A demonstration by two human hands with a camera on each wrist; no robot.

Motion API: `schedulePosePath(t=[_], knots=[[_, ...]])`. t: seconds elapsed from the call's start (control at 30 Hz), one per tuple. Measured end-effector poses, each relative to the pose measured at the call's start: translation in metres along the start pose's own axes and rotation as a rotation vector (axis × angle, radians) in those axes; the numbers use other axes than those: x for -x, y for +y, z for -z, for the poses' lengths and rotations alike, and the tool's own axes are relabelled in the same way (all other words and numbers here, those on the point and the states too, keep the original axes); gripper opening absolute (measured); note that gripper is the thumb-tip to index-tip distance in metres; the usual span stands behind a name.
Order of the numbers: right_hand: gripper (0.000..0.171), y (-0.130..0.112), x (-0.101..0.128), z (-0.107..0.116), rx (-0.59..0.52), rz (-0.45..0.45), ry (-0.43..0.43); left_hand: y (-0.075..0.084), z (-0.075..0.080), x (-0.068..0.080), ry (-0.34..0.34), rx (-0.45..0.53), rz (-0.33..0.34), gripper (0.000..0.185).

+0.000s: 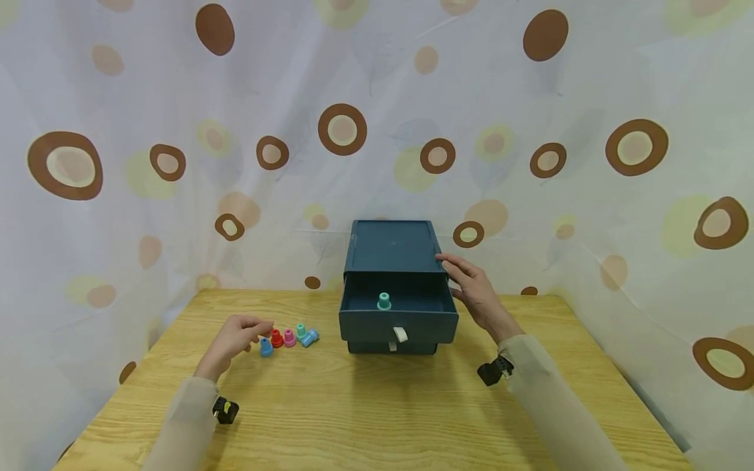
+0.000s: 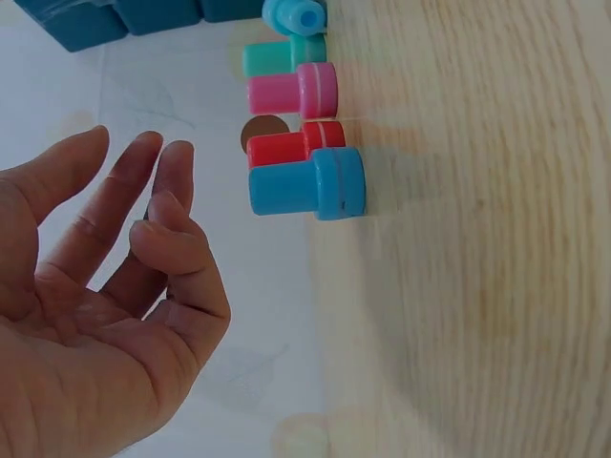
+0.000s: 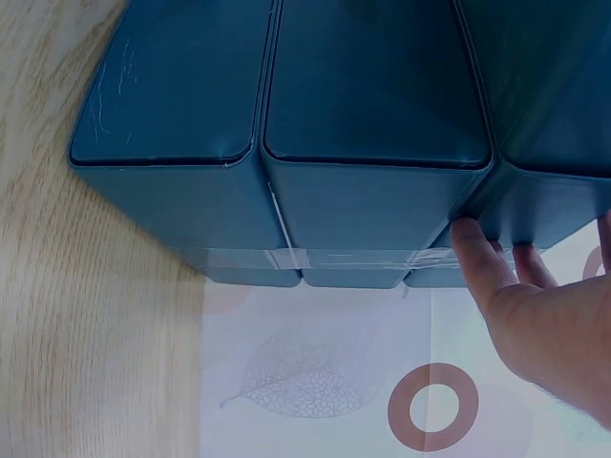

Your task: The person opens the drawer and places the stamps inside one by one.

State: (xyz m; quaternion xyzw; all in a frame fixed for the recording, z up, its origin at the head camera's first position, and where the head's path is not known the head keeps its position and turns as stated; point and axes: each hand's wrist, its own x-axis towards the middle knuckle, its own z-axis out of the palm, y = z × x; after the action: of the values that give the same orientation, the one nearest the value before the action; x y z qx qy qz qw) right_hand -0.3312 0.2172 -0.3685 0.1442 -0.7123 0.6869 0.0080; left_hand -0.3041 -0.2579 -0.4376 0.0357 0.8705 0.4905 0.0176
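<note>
A row of small plastic toy stamps stands on the table at left: a blue stamp (image 2: 310,183), a red stamp (image 1: 277,338), a pink stamp (image 2: 296,92) and a mint-green stamp (image 1: 301,331). Beside them a light-blue stamp (image 1: 309,338) lies on its side. My left hand (image 1: 235,340) hovers just left of the row, fingers loosely bent, nothing between them. At centre is a dark blue drawer cabinet (image 1: 391,245) whose upper drawer (image 1: 368,325) is pulled out with a green stamp (image 1: 384,301) inside. My right hand (image 1: 478,294) rests its fingers against the cabinet's right side.
Below the pulled-out drawer is a lower drawer (image 1: 362,348), pushed in, with a white tab. Clear tape (image 3: 334,259) runs along the cabinet's side. A patterned curtain (image 1: 377,78) hangs behind the wooden table (image 1: 377,418).
</note>
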Motion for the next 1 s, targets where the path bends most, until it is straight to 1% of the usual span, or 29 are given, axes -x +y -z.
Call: schedulePosePath(t=[0.17, 0.33, 0.5, 0.67, 0.87, 1.0], knots=[[0.055, 0.000, 0.000, 0.000, 0.001, -0.003, -0.001, -0.003, -0.001, 0.001, 0.031, 0.012, 0.039, 0.043], [0.055, -0.001, -0.001, 0.000, 0.000, -0.001, 0.001, -0.005, -0.002, 0.002, 0.071, 0.012, 0.086, 0.033], [0.055, -0.001, 0.000, 0.000, 0.003, -0.009, 0.007, -0.007, -0.003, 0.002, 0.072, 0.018, 0.112, 0.028], [0.055, -0.002, 0.000, -0.001, -0.001, -0.011, 0.006, -0.009, -0.002, 0.001, 0.056, 0.029, 0.133, 0.032], [0.055, -0.001, 0.000, -0.002, 0.003, -0.008, 0.006, -0.013, 0.000, 0.001, -0.008, 0.034, 0.142, 0.043], [0.055, -0.001, 0.000, -0.001, 0.009, 0.000, 0.007, -0.017, 0.002, 0.000, -0.041, 0.045, 0.147, 0.045]])
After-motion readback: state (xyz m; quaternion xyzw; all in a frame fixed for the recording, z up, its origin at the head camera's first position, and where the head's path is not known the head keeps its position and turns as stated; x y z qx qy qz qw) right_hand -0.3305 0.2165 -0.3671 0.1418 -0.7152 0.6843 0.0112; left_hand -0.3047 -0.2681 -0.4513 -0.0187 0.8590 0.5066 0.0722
